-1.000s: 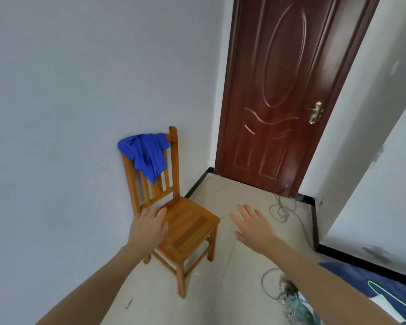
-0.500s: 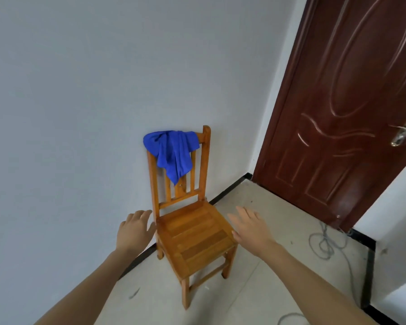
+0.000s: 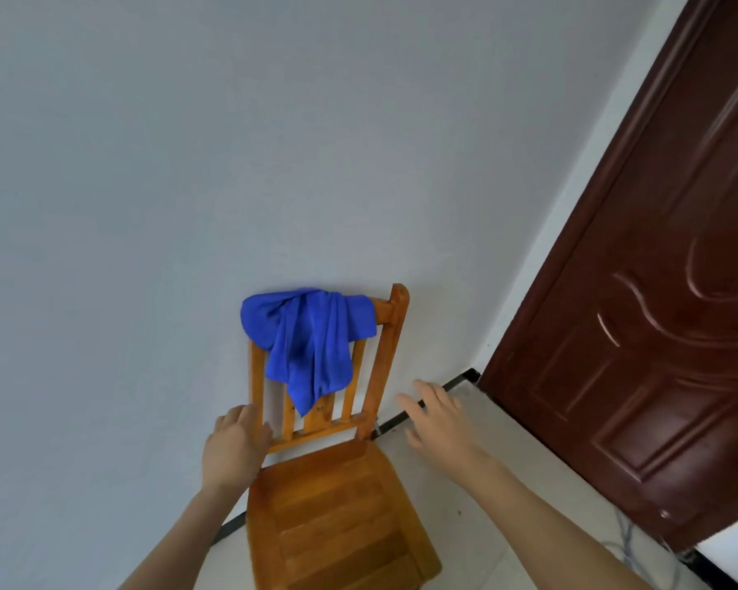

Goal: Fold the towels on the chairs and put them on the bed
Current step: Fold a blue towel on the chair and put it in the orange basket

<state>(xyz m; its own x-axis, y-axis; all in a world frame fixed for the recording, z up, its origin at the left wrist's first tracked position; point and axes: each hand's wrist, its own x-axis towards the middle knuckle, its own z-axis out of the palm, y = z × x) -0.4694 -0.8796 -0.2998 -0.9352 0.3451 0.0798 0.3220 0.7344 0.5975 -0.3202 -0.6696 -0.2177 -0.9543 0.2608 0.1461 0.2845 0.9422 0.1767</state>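
A crumpled blue towel [image 3: 310, 338] hangs over the top rail of a wooden chair [image 3: 337, 517] that stands against the grey wall. My left hand [image 3: 235, 447] is raised beside the chair's left back post, below the towel, fingers apart and holding nothing. My right hand [image 3: 439, 423] is stretched out to the right of the chair back, fingers spread, empty, a little lower than the towel's hanging tip. Neither hand touches the towel. The bed is out of view.
A dark brown door [image 3: 657, 334] stands at the right. A grey cable [image 3: 627, 542] lies on the pale floor near the door's foot. A black skirting strip [image 3: 427, 408] runs along the wall behind the chair.
The view has closed in on the chair, which now fills the lower middle. Both hands have risen from seat height towards the chair back and the towel.
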